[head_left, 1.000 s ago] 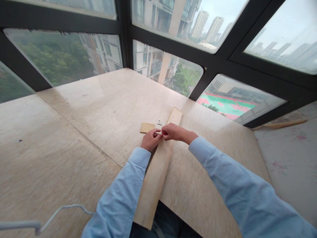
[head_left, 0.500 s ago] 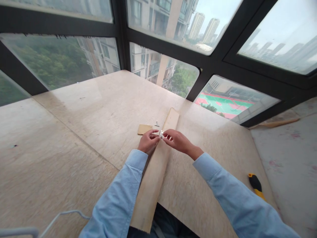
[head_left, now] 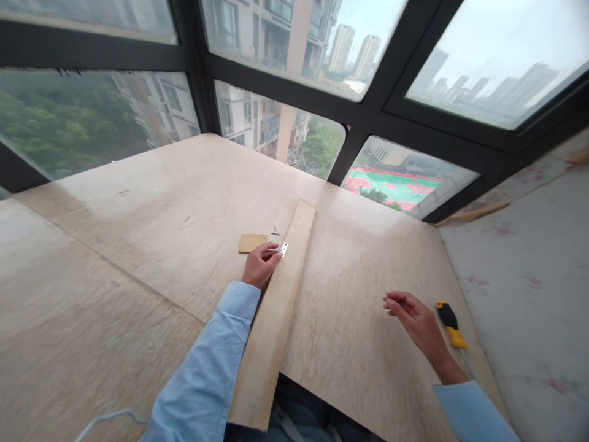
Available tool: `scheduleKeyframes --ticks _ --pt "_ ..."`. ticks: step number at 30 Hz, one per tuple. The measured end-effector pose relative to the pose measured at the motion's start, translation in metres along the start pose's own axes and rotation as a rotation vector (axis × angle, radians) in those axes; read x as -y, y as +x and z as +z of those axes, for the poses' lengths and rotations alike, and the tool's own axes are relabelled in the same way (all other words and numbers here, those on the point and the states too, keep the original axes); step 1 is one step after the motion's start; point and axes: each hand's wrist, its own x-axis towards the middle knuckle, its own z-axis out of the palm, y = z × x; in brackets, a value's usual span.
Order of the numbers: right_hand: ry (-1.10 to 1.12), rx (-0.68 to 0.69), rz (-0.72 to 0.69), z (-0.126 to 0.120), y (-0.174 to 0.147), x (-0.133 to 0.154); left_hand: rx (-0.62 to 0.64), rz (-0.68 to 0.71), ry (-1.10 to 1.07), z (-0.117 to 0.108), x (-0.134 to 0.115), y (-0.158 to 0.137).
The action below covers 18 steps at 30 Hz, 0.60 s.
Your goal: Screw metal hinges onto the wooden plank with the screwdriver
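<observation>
My left hand [head_left: 261, 264] is closed, its fingertips pinching a small metal hinge [head_left: 284, 249] against the left edge of a long wooden board [head_left: 276, 319]. One leaf of the hinge, with screw holes, lies flat on the board's top; the rest is hidden by the fingers. My right hand [head_left: 411, 319] hovers over the tabletop to the right, fingers loosely curled and slightly apart, with nothing seen in it. Closest to it is a yellow and black screwdriver [head_left: 451, 324]. Just beyond my left hand lie a small wooden piece [head_left: 252, 242] and some screws [head_left: 275, 231].
The board rests on a marble-patterned tabletop [head_left: 350, 264], its near end jutting past the front edge. Dark-framed windows [head_left: 359, 116] border the far side, and a papered wall [head_left: 519, 288] the right. A white cable [head_left: 113, 415] lies at lower left.
My right hand has let go of the hinge and moved right, towards the screwdriver. My left hand still holds the hinge at the board. The view has turned slightly right.
</observation>
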Motion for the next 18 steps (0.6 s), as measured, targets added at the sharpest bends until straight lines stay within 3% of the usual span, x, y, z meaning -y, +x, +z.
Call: scheduleKeyframes --ticks 4,10,14,18 --pt "-0.018 -0.165 0.084 -0.044 -0.023 -0.027 -0.055 0.002 0.044 0.001 -0.003 -0.002" --pt "-0.332 -0.462 0.167 -0.094 -0.038 -0.055 -0.127 -0.031 0.117 0.002 -0.007 -0.001" --pt "-0.436 -0.516 0.205 -0.108 -0.036 -0.064 -0.147 -0.031 0.141 0.003 -0.012 -0.003" --pt "-0.406 -0.448 0.250 -0.111 -0.029 -0.064 -0.160 -0.004 0.172 0.003 -0.013 -0.002"
